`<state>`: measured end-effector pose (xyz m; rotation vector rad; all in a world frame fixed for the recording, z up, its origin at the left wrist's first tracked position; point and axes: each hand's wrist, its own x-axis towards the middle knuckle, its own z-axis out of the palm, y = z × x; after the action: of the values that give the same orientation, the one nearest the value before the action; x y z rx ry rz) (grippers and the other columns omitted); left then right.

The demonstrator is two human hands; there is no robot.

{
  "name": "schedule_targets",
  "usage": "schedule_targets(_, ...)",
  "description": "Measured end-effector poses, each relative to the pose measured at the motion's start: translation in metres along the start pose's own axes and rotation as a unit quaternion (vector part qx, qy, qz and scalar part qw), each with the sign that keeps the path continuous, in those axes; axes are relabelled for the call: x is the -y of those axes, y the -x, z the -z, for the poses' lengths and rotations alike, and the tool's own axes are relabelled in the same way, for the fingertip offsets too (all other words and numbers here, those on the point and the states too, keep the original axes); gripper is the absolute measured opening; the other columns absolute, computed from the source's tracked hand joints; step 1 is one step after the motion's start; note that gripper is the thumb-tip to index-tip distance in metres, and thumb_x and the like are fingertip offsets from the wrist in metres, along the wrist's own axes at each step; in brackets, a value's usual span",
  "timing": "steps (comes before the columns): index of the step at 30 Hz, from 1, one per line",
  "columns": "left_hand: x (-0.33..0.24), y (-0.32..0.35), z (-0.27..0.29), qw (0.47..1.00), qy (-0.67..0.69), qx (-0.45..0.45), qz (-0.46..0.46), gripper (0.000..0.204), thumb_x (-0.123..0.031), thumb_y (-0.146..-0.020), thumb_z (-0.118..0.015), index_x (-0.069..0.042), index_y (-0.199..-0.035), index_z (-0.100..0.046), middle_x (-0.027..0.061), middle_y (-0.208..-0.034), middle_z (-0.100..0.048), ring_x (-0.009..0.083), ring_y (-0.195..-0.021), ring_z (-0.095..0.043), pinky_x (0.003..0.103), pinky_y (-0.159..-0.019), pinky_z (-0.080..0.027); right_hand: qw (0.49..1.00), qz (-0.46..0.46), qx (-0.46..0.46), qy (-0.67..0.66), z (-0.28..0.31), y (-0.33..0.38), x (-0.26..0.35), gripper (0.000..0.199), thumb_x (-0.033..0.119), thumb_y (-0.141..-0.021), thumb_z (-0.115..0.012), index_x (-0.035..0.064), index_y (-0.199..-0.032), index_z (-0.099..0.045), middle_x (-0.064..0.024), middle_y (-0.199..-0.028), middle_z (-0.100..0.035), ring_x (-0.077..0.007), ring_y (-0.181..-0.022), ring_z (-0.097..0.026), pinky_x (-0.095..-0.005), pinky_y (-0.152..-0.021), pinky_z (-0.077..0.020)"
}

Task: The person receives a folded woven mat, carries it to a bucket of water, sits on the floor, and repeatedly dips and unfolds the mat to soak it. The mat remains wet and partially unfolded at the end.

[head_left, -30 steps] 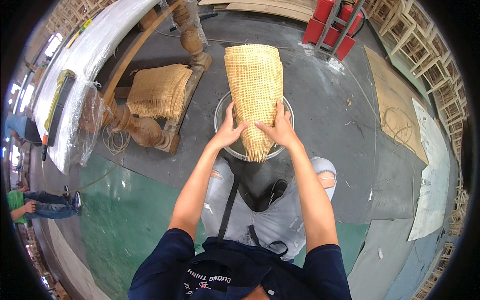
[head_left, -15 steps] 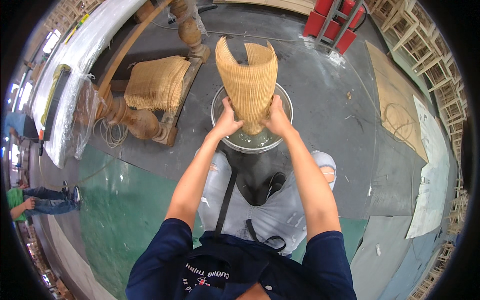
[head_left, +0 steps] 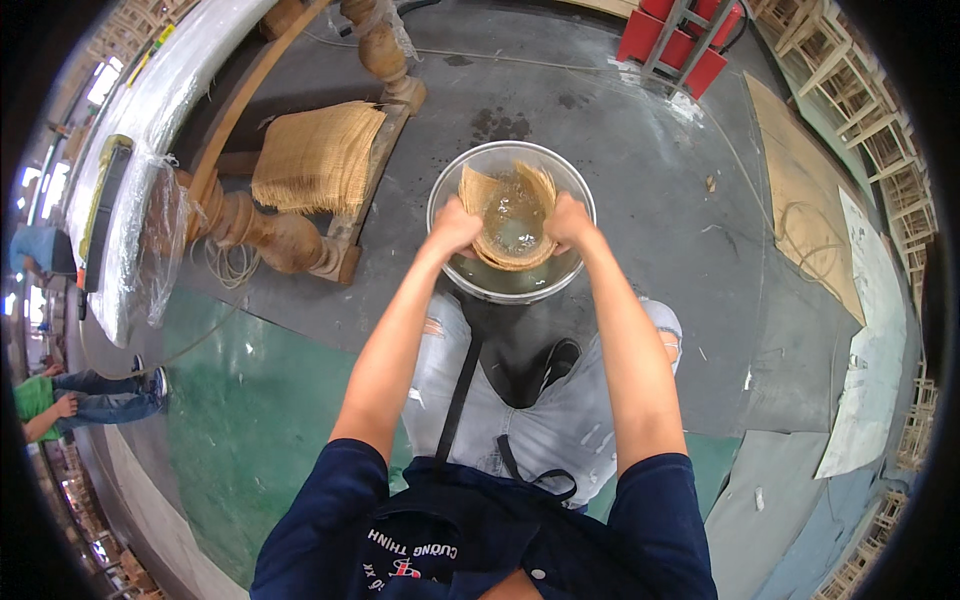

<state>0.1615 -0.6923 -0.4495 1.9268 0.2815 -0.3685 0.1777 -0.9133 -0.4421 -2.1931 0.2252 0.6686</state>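
Open grey floor lies right of and beyond the round basin; a carved wooden frame crowds its left. The woven cane sheet, upright half a second ago, now sits curled in the basin's water, left hand and right hand gripping its edges.

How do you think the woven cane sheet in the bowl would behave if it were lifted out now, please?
The woven cane sheet is bent into a curve inside the metal bowl, so it is probably pliable rather than stiff. It sits in water, so it would likely drip and feel slippery. The left hand and right hand press it down, suggesting some springiness.
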Motion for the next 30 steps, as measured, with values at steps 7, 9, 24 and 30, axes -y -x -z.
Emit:
schedule_targets(7,0.003,0.002,-0.045,0.973,-0.219,-0.046,0.045,0.051,-0.007,-0.082,-0.06,0.014,-0.127,-0.047,0.0366,-0.121,-0.061,0.0489,-0.118,-0.059,0.048,-0.101,-0.05,0.98,-0.006,-0.129,0.151,-0.052,0.003,-0.008,0.051,0.005,-0.08,-0.068,-0.0068,-0.127,-0.052,-0.0319,-0.122,-0.063,-0.0454,-0.115,-0.062,-0.0475,-0.098,-0.053)
schedule_targets(9,-0.025,0.011,-0.063,0.969,-0.246,0.003,0.012,0.05,-0.005,-0.082,-0.058,0.008,-0.129,-0.052,0.0356,-0.121,-0.061,0.0473,-0.113,-0.063,0.049,-0.094,-0.054,0.971,-0.017,-0.16,0.176,-0.039,0.006,-0.023,0.047,0.005,-0.08,-0.067,-0.0062,-0.124,-0.055,-0.032,-0.121,-0.063,-0.0449,-0.114,-0.062,-0.0486,-0.097,-0.0525)
schedule_targets(24,-0.057,0.158,0.039,0.989,0.068,-0.031,-0.128,0.047,-0.009,-0.082,-0.056,0.01,-0.125,-0.052,0.0265,-0.107,-0.068,0.0308,-0.093,-0.072,0.038,-0.074,-0.058,0.949,0.212,-0.228,0.045,0.038,0.217,0.043,0.031,0.004,-0.089,-0.053,-0.009,-0.118,-0.058,-0.0358,-0.105,-0.064,-0.0518,-0.103,-0.061,-0.0533,-0.089,-0.0485)
schedule_targets(30,-0.064,0.211,0.039,0.98,0.059,-0.071,-0.175,0.045,-0.007,-0.08,-0.057,0.007,-0.123,-0.053,0.0253,-0.098,-0.068,0.0274,-0.093,-0.069,0.037,-0.083,-0.052,0.932,0.263,-0.248,-0.019,0.02,0.252,0.036,0.04,0.0,-0.091,-0.055,-0.0051,-0.13,-0.055,-0.0303,-0.114,-0.065,-0.0484,-0.108,-0.062,-0.0464,-0.092,-0.0491)
